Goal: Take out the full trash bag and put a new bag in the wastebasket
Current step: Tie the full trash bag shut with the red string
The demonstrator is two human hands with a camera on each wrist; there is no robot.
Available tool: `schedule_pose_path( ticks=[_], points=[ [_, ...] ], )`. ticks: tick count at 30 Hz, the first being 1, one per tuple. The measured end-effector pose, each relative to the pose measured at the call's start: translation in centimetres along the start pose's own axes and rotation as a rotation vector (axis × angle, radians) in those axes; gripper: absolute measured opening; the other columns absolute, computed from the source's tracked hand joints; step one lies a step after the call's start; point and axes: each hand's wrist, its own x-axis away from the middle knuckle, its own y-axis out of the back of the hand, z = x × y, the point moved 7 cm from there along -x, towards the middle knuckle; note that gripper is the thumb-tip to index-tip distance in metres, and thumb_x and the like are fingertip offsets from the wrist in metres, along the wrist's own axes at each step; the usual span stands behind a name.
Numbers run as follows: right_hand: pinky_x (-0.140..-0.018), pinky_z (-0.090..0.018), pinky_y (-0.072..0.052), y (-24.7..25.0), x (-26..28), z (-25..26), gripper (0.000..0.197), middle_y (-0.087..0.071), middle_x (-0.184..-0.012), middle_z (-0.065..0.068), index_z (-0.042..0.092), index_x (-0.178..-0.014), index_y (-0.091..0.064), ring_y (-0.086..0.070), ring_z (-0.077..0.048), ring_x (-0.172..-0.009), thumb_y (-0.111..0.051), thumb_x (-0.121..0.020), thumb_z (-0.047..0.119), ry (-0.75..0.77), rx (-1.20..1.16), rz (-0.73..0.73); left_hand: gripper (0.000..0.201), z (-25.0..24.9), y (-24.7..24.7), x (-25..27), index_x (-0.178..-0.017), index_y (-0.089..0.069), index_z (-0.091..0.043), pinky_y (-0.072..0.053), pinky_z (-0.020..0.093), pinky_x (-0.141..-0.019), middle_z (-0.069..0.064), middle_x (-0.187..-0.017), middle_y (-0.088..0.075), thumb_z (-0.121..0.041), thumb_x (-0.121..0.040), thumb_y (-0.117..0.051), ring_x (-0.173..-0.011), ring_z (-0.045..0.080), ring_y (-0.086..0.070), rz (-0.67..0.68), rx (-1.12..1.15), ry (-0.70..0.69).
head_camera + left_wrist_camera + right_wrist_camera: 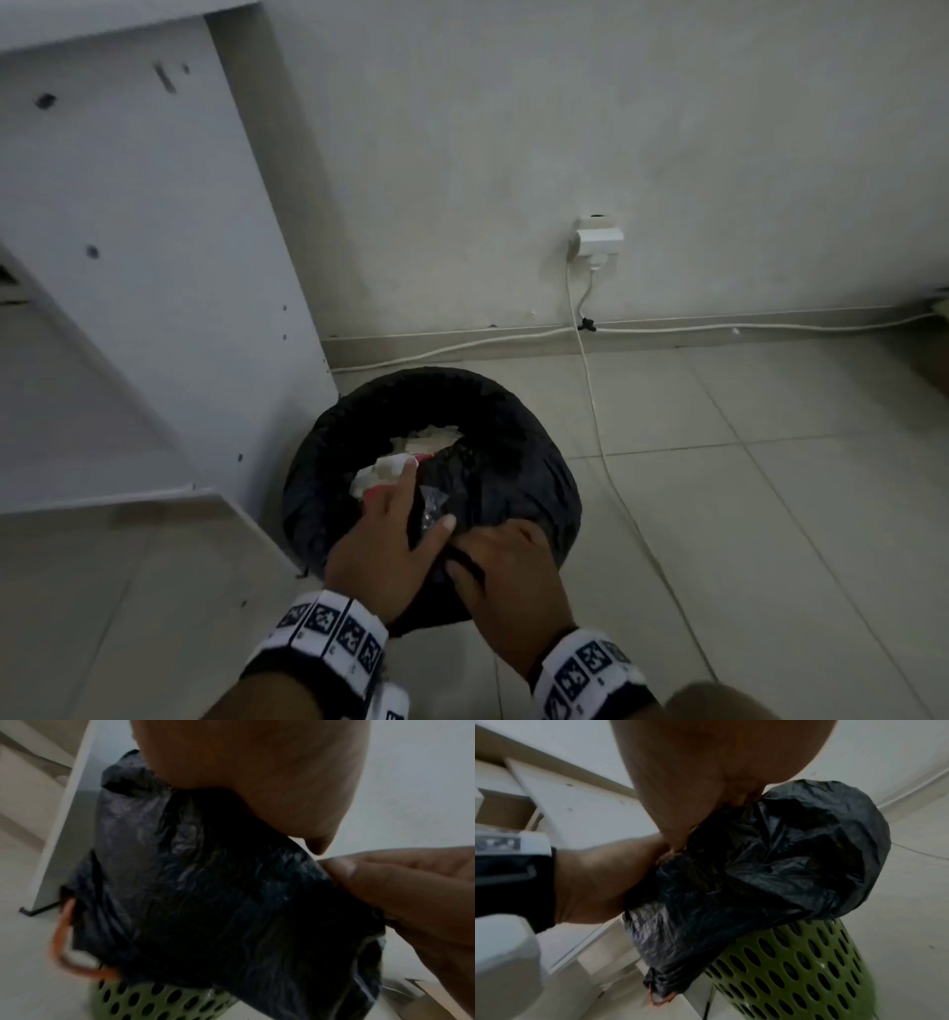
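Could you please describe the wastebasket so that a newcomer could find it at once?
Look along the floor by the white cabinet panel. The wastebasket stands at its foot, a black trash bag folded over its rim. Its green wall full of oval holes sets it apart.

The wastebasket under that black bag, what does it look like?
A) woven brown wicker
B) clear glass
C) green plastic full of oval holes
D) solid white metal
C: below the black bag, the wastebasket shows a green wall pierced with rows of oval holes; the left wrist view shows the same green perforated wall.
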Motion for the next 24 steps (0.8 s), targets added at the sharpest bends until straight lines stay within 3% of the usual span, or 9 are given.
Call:
schedule_pose_path(
  ticks=[2, 4, 6, 8, 11, 14, 18, 21, 24],
  points=[
    [-0.094, -0.017, -0.038, 0.7, -0.1, -1.0, 0.024, -0.061, -0.107, 0.013, 0.029, -0.110, -0.063, -0.055, -0.002, -0.094, -0.051, -0.095, 0.044, -0.132, -0.254, -0.039, 0.086, 0.0, 0.0, -0.8, -0.156, 0.005, -0.045, -0.050, 0.040, -0.097, -0.001, -0.163, -0.023, -0.078, -0.087, -0.033, -0.139, 0.024, -0.045, 0.029, -0.069, -0.003],
    [-0.086, -0.011, -0.040, 2.0, 0.1, -2.9, 0.015, -0.056, -0.108, 0.010, 0.025, -0.103, -0.063, -0.053, 0.002, -0.095, -0.059, -0.093, 0.035, -0.290, -0.406, -0.283, 0.082, 0.2, 0.8, -1.3, -0.156, -0.013, -0.038, -0.050, 0.039, -0.095, 0.000, -0.157, -0.033, -0.076, -0.087, -0.038, -0.134, 0.024, -0.049, -0.012, -0.110, -0.011],
    [-0.087, -0.015, -0.040, 2.9, 0.6, -5.2, 0.007, -0.053, -0.106, 0.007, 0.027, -0.099, -0.059, -0.050, -0.002, -0.097, -0.061, -0.091, 0.027, -0.466, -0.429, -0.473, 0.077, -0.2, 1.8, -1.5, -0.147, -0.040, -0.028, -0.049, 0.035, -0.090, 0.003, -0.139, -0.052, -0.074, -0.085, -0.040, -0.122, 0.025, -0.055, -0.100, -0.186, -0.100],
    [-0.086, -0.024, -0.039, 2.0, 1.1, -8.0, 0.008, -0.054, -0.103, 0.002, 0.025, -0.096, -0.056, -0.048, -0.009, -0.096, -0.059, -0.094, 0.031, -0.685, -0.471, -0.551, 0.079, 0.1, 1.9, -2.0, -0.140, -0.050, -0.020, -0.047, 0.037, -0.093, 0.007, -0.131, -0.058, -0.073, -0.083, -0.041, -0.118, 0.028, -0.055, -0.125, -0.243, -0.187],
    [-0.086, -0.036, -0.049, -3.5, 2.6, -13.0, 0.055, -0.063, -0.107, -0.015, 0.011, -0.092, -0.063, -0.058, -0.025, -0.095, -0.045, -0.092, 0.062, -1.138, -0.739, -0.456, 0.086, 1.1, 1.3, -2.5, -0.147, -0.042, -0.016, -0.040, 0.039, -0.110, 0.006, -0.144, -0.049, -0.075, -0.084, -0.041, -0.132, 0.025, -0.044, -0.108, -0.211, -0.186],
    [-0.104, -0.048, -0.046, -9.5, 4.7, -15.8, 0.108, -0.059, -0.135, -0.013, 0.012, -0.136, -0.056, -0.059, -0.034, -0.114, -0.043, -0.064, 0.092, -1.506, -1.088, -0.223, 0.087, 1.3, 1.3, -2.6, -0.148, -0.037, -0.018, -0.037, 0.038, -0.113, 0.002, -0.147, -0.045, -0.076, -0.084, -0.040, -0.137, 0.021, -0.039, -0.135, -0.175, -0.184],
    [-0.110, -0.053, -0.040, -10.6, 1.9, -16.8, 0.103, -0.057, -0.141, -0.011, 0.017, -0.140, -0.054, -0.055, -0.039, -0.126, -0.080, -0.057, 0.072, -1.344, -1.692, -0.176, 0.085, 1.3, 1.5, -2.5, -0.149, -0.035, -0.017, -0.036, 0.040, -0.114, 0.002, -0.150, -0.042, -0.073, -0.085, -0.040, -0.140, 0.020, -0.036, -0.129, -0.162, -0.189],
    [-0.105, -0.037, -0.045, -6.6, 0.0, -17.0, 0.094, -0.058, -0.138, -0.014, 0.013, -0.146, -0.046, -0.058, -0.036, -0.122, -0.086, -0.068, 0.047, -1.346, -1.472, -0.110, 0.085, 1.5, 1.3, -2.7, -0.150, -0.035, -0.018, -0.036, 0.040, -0.114, 0.001, -0.150, -0.042, -0.073, -0.086, -0.038, -0.141, 0.020, -0.035, -0.131, -0.156, -0.188],
    [-0.097, -0.033, -0.048, 0.5, -2.5, -17.6, 0.057, -0.057, -0.136, -0.019, 0.010, -0.138, -0.053, -0.060, -0.034, -0.117, -0.071, -0.084, 0.017, -1.139, -1.166, -0.395, 0.086, 1.4, 1.4, -2.5, -0.151, -0.034, -0.016, -0.034, 0.040, -0.116, 0.003, -0.152, -0.040, -0.072, -0.086, -0.038, -0.142, 0.021, -0.034, -0.141, -0.157, -0.177]
  ],
)
